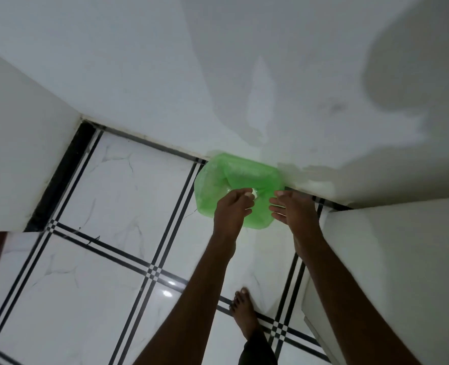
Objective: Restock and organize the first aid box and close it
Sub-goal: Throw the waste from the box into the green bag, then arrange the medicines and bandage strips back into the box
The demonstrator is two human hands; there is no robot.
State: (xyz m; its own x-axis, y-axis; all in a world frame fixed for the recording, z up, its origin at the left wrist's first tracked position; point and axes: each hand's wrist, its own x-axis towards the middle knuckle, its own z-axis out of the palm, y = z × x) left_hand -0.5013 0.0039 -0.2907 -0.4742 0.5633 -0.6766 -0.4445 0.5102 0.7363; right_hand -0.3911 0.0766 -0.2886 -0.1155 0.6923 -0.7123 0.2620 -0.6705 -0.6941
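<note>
The left hand (231,210) pinches a small white thing (255,194), too small to identify, over a green bag (240,175). The right hand (294,209) is open, fingers spread, at 3 o'clock of it. The bag stands on the tiled floor (107,259) against the white wall (191,75). A bare foot (244,312) is at 6 o'clock. No first aid box is in view.

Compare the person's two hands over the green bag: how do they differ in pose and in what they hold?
The left hand pinches a small white item at its fingertips; the right hand holds nothing visible. The left hand's fingers curl together, while the right hand's fingers are spread and open. Both reach out over the green bag on the tiled floor.
</note>
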